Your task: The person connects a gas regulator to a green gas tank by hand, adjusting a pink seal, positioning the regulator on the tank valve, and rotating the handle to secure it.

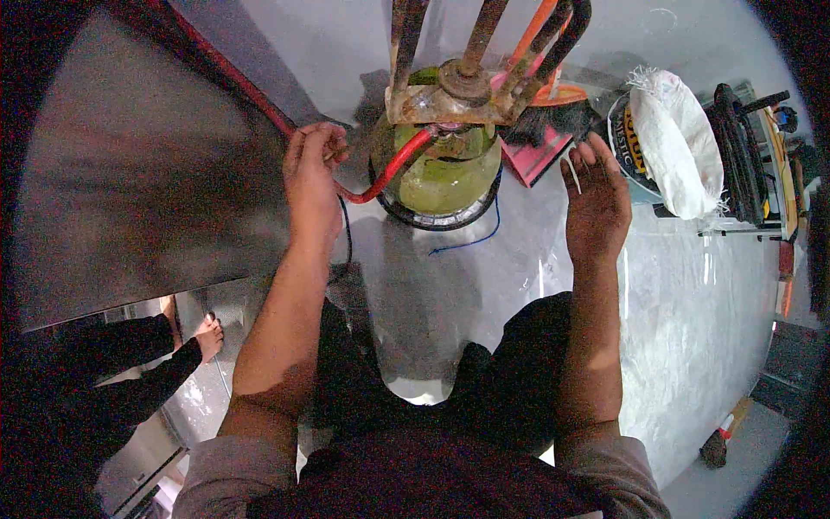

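A green gas cylinder (441,179) stands on the floor in front of me, partly covered by a rusty metal frame (458,99) with upright bars. From the upper left a red hose (399,164) runs behind my left hand and on to the top of the cylinder. My left hand (315,177) is closed at the hose, its fingers curled over it; the grip itself is partly hidden. To the right of the cylinder, my right hand (598,201) is raised with bent fingers, a thin white stick (575,177) showing between thumb and fingers.
A pink dustpan (538,160) lies behind my right hand. Farther right are a bucket (621,138), a white sack (679,143) and black coiled hose or cable (739,156). A dark panel (156,190) fills the left. Another person's foot (208,337) shows at lower left.
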{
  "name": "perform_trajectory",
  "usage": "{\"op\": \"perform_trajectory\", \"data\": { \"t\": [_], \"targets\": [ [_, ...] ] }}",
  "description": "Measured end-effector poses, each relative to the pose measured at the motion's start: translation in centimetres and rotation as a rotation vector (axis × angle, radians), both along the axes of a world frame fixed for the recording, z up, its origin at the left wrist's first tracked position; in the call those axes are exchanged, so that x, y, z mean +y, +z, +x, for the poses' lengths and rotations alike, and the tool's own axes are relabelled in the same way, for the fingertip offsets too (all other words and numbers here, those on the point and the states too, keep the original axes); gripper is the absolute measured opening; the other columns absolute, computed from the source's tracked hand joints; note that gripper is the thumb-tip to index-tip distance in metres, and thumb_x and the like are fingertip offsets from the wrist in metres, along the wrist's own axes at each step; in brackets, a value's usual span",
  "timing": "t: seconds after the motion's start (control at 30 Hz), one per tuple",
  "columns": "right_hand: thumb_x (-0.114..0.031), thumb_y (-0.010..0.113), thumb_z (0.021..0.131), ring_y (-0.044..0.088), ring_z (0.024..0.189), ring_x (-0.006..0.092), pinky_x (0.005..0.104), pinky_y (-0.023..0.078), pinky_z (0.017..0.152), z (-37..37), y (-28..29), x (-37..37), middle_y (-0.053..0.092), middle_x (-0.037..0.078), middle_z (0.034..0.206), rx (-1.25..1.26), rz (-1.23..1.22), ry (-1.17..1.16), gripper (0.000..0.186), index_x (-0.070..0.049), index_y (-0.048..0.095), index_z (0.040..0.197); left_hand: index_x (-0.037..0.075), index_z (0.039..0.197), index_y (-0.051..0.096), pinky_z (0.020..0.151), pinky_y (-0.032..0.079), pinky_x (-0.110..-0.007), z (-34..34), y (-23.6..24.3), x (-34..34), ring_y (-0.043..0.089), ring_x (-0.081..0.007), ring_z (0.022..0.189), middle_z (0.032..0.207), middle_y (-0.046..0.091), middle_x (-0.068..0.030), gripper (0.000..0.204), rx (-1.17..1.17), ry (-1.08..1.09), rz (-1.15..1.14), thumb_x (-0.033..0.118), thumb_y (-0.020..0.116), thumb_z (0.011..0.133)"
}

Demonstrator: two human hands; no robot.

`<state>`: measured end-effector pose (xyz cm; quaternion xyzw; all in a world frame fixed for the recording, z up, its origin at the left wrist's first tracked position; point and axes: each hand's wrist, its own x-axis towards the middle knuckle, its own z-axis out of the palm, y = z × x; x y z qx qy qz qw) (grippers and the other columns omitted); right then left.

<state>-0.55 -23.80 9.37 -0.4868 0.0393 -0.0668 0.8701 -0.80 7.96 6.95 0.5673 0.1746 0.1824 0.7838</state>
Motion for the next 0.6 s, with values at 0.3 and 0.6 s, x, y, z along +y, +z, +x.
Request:
{"op": "perform_trajectory", "data": {
  "t": [0.3,0.6],
  "targets": [
    [-0.032,0.050,0.093,0.051,0.118,0.0241,0.0383,0.036,0.102,0.12,-0.44,-0.07,0.055,0.015,0.126,-0.036,0.033,0.043,0.051,0.000,0.044,0.132,0.006,0.097,0.058,0.077,0.047,-0.031,-0.10,0.19,-0.06,0.058,-0.0161,0.084,0.093,0.063,-0.0061,0.017,0.019,-0.009,0.030,0.021,0.052,0.092],
    [-0.032,0.052,0.092,0.050,0.118,0.0231,0.0380,0.035,0.102,0.25,-0.42,-0.03,0.053,0.012,0.127,-0.050,0.011,0.076,0.051,0.000,0.044,0.131,0.005,0.094,0.059,0.078,0.047,-0.030,0.27,-0.10,-0.26,0.059,-0.0155,0.085,0.092,0.063,-0.0050,0.015,0.024,-0.016,0.060,0.019,0.053,0.090]
  ]
}}
